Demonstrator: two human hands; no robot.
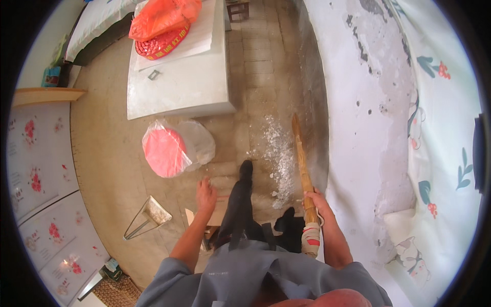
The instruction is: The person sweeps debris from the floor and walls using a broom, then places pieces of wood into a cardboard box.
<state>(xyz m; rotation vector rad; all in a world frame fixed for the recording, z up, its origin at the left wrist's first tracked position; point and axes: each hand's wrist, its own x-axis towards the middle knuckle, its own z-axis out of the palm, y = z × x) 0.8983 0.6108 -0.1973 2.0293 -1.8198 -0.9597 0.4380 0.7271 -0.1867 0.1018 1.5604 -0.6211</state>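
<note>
A long straw broom (303,165) with a cloth-wrapped handle is gripped in my right hand (317,201), its narrow tip on or just above the floor beside the wall. Left of the broom lies a long heap of white plaster flakes and dust (282,165). My left hand (206,195) holds nothing; its fingers are somewhat curled, over the floor left of my leg. Further left a metal dustpan (155,213) with a long handle rests on the tiles, some pale debris in it.
Ahead stands a white table (180,88) bearing red packages (163,38). Before it is a pink round thing (165,151) in clear plastic. The peeling white wall (356,153) runs along the right, floral-printed cabinets (38,153) along the left. A cardboard box (220,211) sits beside my leg.
</note>
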